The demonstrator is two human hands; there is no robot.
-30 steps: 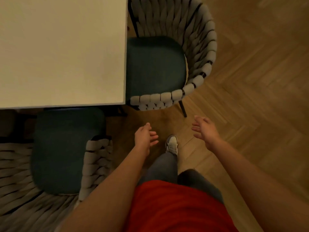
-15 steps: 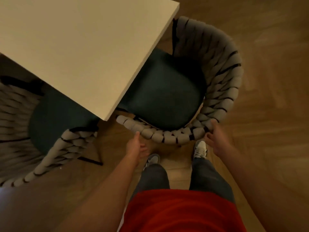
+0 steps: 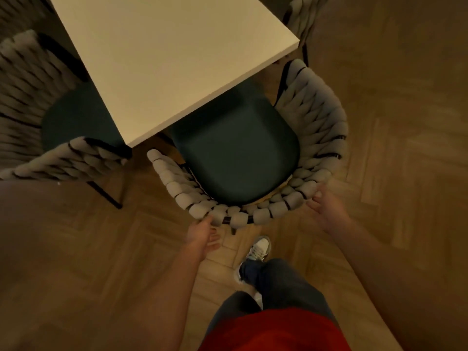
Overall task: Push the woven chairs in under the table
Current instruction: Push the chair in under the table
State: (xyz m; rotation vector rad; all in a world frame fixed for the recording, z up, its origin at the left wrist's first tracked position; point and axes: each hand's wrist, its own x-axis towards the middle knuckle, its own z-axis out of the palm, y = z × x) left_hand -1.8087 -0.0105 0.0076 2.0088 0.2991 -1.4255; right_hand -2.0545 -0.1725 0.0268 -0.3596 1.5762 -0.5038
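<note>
- to push well: keep both hands low on the woven back, press evenly twd the table, so the near chair goes straight and its arms do not hit the top.
- near chair: seat only partly under the table edge; other chair at left is also partly out.
- left hand: fingers loosely open, tips touching the back's lower rim, no grip.
- right hand: fingers curled on the rim at the right corner, thumb on top; arm reaches fwd.
</note>
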